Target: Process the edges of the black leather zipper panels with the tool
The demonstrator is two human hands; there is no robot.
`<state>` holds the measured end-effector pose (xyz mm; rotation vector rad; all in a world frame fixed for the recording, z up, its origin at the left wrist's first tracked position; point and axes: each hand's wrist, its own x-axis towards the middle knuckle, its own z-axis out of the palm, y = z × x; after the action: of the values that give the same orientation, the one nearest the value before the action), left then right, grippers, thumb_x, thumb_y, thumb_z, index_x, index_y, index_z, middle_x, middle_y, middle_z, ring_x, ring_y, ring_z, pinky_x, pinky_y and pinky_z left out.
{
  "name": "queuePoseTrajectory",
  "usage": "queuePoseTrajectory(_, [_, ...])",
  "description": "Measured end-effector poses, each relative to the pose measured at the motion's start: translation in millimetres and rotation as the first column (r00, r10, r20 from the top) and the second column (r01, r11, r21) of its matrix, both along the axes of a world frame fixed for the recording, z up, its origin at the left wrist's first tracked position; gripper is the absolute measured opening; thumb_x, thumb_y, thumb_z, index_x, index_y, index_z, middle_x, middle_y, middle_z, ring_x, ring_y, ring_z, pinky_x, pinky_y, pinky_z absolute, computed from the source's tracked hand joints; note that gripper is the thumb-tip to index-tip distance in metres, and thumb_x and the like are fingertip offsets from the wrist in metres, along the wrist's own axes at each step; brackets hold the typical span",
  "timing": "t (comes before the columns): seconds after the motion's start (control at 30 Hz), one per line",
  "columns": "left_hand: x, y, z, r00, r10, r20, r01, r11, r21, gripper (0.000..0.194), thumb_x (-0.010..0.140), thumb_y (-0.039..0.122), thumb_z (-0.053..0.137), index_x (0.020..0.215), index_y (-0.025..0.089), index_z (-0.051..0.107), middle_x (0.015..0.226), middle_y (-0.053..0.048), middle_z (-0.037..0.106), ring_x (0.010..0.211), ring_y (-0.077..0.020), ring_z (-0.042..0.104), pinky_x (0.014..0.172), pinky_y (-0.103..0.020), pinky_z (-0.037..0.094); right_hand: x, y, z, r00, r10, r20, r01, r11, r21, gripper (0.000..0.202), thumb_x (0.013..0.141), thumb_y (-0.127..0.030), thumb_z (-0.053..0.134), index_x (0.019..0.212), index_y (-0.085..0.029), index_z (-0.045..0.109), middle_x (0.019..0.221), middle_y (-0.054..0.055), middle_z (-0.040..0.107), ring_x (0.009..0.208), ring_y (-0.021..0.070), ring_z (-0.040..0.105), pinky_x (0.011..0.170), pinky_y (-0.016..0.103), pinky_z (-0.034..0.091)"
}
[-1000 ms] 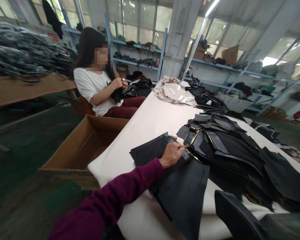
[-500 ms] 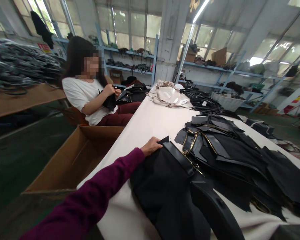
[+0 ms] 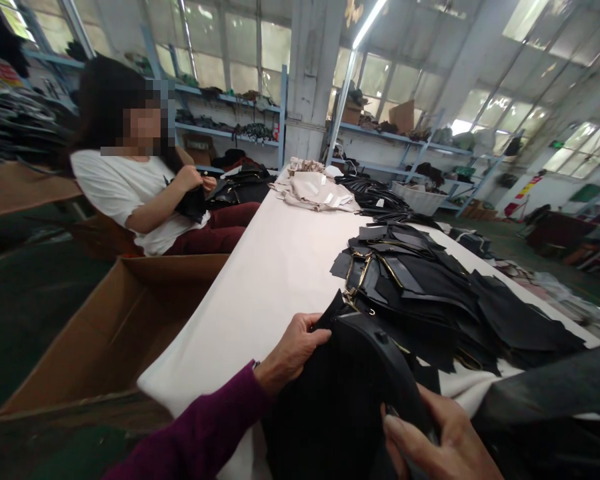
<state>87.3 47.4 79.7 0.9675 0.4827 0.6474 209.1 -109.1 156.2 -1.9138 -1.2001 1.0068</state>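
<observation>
A black bag piece (image 3: 325, 393), cloth with a smooth leather-like band, hangs at the near end of the table. My left hand (image 3: 295, 350), in a purple sleeve, pinches its upper corner between thumb and fingers. Lower right, my right hand (image 3: 435, 433) is closed on the same piece, by the curved shiny black band (image 3: 385, 347); some fingertips are hidden behind it. Just beyond lies a pile of black bag pieces (image 3: 425, 300) with gold zippers.
The white-covered table (image 3: 240, 293) runs away from me. At its far end sit beige pieces (image 3: 315, 190) and a heap of black straps (image 3: 370, 193). A cardboard box (image 3: 105, 333) stands left. Beyond it a seated person (image 3: 125, 193) handles black material. A dark grey shape (image 3: 555, 387) fills the right edge.
My right hand has come into view and taken hold of the black bag piece. My left hand has moved lower and nearer with its corner. The view has turned right.
</observation>
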Motion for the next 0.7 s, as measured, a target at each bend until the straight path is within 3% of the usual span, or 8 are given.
queuePoseTrajectory(0.17, [1.3, -27.5, -0.6, 0.996, -0.011, 0.088, 0.017, 0.997, -0.069, 0.016, 0.064, 0.014, 0.06, 0.079, 0.01, 0.067, 0.067, -0.003, 0.063, 0.058, -0.0114, 0.055, 0.058, -0.022, 0.043, 0.2, -1.0, -3.0, 0.998, 0.028, -0.058, -0.022, 0.995, 0.102, 0.021, 0.08, -0.036, 0.051, 0.068, -0.019, 0.051, 0.041, -0.007, 0.051, 0.039, 0.0117, 0.049, 0.046, 0.022, 0.04])
queuePoseTrajectory(0.37, [-1.0, -31.3, -5.7, 0.996, 0.047, 0.078, -0.028, 0.972, -0.234, 0.018, 0.058, 0.014, 0.064, 0.075, 0.008, 0.066, 0.058, -0.002, 0.059, 0.05, -0.0103, 0.053, 0.05, -0.02, 0.039, 17.2, -24.5, 11.1, 0.984, -0.097, 0.147, 0.08, 0.989, 0.122, 0.029, 0.081, -0.042, 0.05, 0.06, -0.022, 0.051, 0.047, -0.004, 0.056, 0.048, 0.0149, 0.055, 0.052, 0.023, 0.044])
queuePoseTrajectory(0.5, [-0.7, -35.0, -3.4, 0.993, 0.027, 0.119, -0.004, 0.981, -0.194, 0.023, 0.061, 0.013, 0.063, 0.083, 0.01, 0.067, 0.063, -0.003, 0.063, 0.052, -0.0098, 0.053, 0.053, -0.021, 0.041, 4.9, -35.1, 7.8, 0.996, -0.05, 0.071, 0.044, 0.996, 0.075, 0.024, 0.079, -0.041, 0.048, 0.066, -0.021, 0.052, 0.042, -0.005, 0.052, 0.041, 0.0141, 0.051, 0.045, 0.023, 0.042])
queuePoseTrajectory(0.7, [-0.2, -51.9, -4.7, 0.993, -0.027, 0.111, 0.038, 0.995, -0.097, 0.021, 0.064, 0.015, 0.061, 0.083, 0.01, 0.068, 0.068, -0.003, 0.065, 0.058, -0.0124, 0.056, 0.059, -0.023, 0.043, -9.6, -17.4, 0.2, 1.0, 0.009, 0.022, -0.011, 0.996, 0.091, 0.02, 0.078, -0.035, 0.052, 0.063, -0.021, 0.049, 0.043, -0.006, 0.052, 0.041, 0.0126, 0.051, 0.046, 0.023, 0.042])
